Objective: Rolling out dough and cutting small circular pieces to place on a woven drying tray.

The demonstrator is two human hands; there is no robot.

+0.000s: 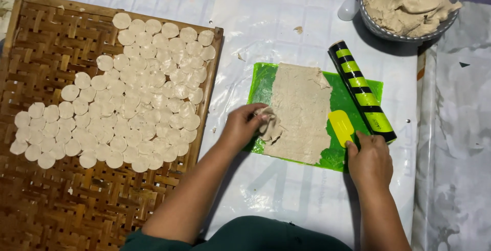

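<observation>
Rolled-out sheet of dough (299,113), pale beige and ragged-edged, spread over a green plastic sheet (263,84) at the centre of the frame. At its left edge, a torn scrap of dough (268,123) bunched up and pinched between the fingertips of the left hand (240,125), fingers curled shut around it, the scrap touching the sheet's edge. At the lower right of the green plastic, a small yellow scraper (341,125) lying flat just beside the dough sheet, its lower end under the fingertips of the right hand (369,161); fingers bent and closed on the scraper's end, hand resting at the plastic's corner. Just right of the scraper, a black-and-yellow-green striped rolling pin (360,90) slanting from centre top to lower right, near the right hand but apart from it. Beneath everything, a white plastic table cover (286,194). In the left half of the frame, a woven bamboo tray (61,200) bearing many small round dough discs (133,92) packed edge to edge. In the upper right corner, a metal bowl (365,23) heaped with dough.
</observation>
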